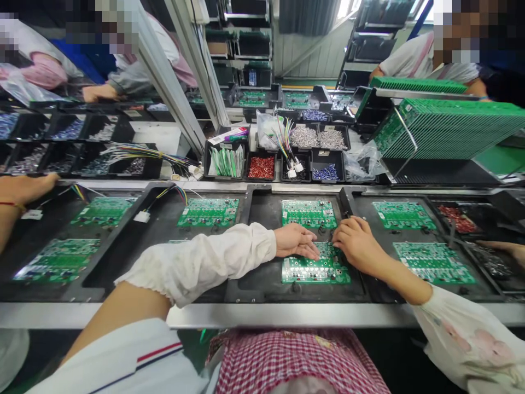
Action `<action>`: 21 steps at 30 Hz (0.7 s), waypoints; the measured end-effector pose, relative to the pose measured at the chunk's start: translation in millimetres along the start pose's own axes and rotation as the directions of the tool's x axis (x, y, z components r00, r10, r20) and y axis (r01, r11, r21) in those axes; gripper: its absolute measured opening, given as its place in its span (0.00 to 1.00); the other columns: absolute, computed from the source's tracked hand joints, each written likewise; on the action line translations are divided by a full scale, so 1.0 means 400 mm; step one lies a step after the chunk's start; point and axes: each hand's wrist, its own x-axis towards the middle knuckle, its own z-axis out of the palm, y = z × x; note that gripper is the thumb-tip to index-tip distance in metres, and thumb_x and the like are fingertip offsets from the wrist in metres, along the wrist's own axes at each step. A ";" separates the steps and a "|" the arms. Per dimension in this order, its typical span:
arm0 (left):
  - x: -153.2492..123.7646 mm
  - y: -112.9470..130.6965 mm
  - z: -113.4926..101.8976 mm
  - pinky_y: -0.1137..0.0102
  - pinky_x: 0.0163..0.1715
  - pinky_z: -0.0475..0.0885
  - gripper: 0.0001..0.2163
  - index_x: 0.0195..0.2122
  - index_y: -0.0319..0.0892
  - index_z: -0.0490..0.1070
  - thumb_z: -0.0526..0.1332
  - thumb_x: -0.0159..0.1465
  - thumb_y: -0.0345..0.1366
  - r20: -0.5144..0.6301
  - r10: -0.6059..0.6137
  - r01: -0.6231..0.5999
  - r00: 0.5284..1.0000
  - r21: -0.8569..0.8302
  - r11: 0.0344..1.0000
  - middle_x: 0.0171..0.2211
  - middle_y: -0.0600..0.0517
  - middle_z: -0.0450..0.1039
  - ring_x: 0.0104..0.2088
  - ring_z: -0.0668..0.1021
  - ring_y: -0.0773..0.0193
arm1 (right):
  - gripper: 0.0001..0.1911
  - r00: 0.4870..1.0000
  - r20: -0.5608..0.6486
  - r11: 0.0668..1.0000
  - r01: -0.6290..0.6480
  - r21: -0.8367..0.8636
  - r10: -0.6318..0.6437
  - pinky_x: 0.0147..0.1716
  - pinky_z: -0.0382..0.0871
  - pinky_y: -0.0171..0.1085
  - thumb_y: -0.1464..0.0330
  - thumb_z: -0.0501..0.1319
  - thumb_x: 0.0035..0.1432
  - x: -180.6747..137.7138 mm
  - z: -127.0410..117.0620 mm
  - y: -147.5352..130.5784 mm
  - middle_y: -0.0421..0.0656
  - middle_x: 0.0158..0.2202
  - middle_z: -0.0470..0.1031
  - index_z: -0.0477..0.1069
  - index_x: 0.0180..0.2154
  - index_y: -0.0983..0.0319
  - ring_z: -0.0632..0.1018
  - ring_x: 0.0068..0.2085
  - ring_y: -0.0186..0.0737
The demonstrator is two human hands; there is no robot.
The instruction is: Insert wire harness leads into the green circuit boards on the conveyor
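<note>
My left hand [294, 241], in a white sleeve cover, reaches over the top edge of a green circuit board [314, 271]. Its fingers are stretched out and the palm is turned partly up; I make out nothing held in it. My right hand [356, 243] is at that board's upper right corner, fingers bent and pressed together in a pinch. Whatever sits between those fingertips is hidden. A second circuit board [307, 212] lies just behind, in the same black tray [262, 216].
More trays with boards [209, 212] [432, 262] stand left and right. Behind are bins of red parts [261, 167], blue parts [325, 172] and wired connectors [293, 168]. A rack of green boards [451, 128] stands back right. Co-workers' hands [27, 189] [506, 250] are at both sides.
</note>
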 end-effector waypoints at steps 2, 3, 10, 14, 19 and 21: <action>0.006 -0.003 -0.001 0.76 0.25 0.71 0.10 0.26 0.32 0.65 0.53 0.61 0.33 0.018 0.018 -0.018 1.000 0.032 0.999 0.24 0.43 0.73 0.25 0.77 0.66 | 0.07 1.000 0.008 1.000 0.004 -0.030 -0.004 0.51 0.46 0.45 0.71 0.53 0.55 0.005 0.009 0.000 0.44 0.31 0.71 0.70 0.30 0.63 0.64 0.44 0.43; 0.008 -0.004 -0.003 0.77 0.23 0.71 0.10 0.25 0.33 0.65 0.56 0.59 0.35 0.017 0.029 -0.030 0.999 0.045 0.999 0.25 0.43 0.74 0.26 0.77 0.66 | 0.08 1.000 0.015 0.999 0.007 -0.040 -0.006 0.51 0.46 0.44 0.70 0.53 0.55 0.008 0.011 -0.001 0.44 0.31 0.71 0.70 0.31 0.63 0.64 0.44 0.44; 0.006 -0.010 -0.012 0.80 0.18 0.66 0.10 0.27 0.33 0.71 0.67 0.47 0.34 -0.014 0.099 -0.098 0.995 0.091 0.991 0.19 0.52 0.71 0.18 0.72 0.74 | 0.08 0.999 0.047 0.997 0.007 -0.082 -0.003 0.50 0.49 0.43 0.69 0.54 0.55 0.009 0.005 -0.010 0.45 0.32 0.71 0.70 0.30 0.64 0.64 0.44 0.44; 0.006 -0.013 -0.011 0.78 0.22 0.68 0.14 0.31 0.33 0.73 0.69 0.42 0.30 0.011 0.123 -0.124 0.992 0.084 0.989 0.21 0.51 0.72 0.22 0.75 0.71 | 0.08 0.998 0.054 0.992 0.019 -0.123 -0.012 0.49 0.50 0.43 0.69 0.54 0.55 0.013 0.004 -0.013 0.46 0.32 0.71 0.70 0.30 0.65 0.65 0.43 0.45; 0.012 -0.017 -0.014 0.77 0.22 0.69 0.12 0.28 0.34 0.72 0.69 0.42 0.30 0.021 0.085 -0.086 0.996 0.044 0.995 0.23 0.49 0.73 0.24 0.77 0.68 | 0.09 0.994 0.071 0.981 0.089 -0.171 -0.078 0.50 0.50 0.44 0.70 0.52 0.56 0.017 -0.001 -0.020 0.47 0.31 0.70 0.70 0.30 0.65 0.65 0.42 0.45; 0.013 -0.018 -0.015 0.78 0.21 0.68 0.11 0.28 0.34 0.72 0.69 0.43 0.31 0.027 0.079 -0.080 0.997 0.046 0.996 0.23 0.49 0.74 0.24 0.77 0.67 | 0.10 0.996 0.057 0.984 0.078 -0.162 -0.070 0.49 0.51 0.44 0.70 0.52 0.56 0.016 -0.001 -0.020 0.47 0.32 0.71 0.70 0.30 0.65 0.65 0.43 0.45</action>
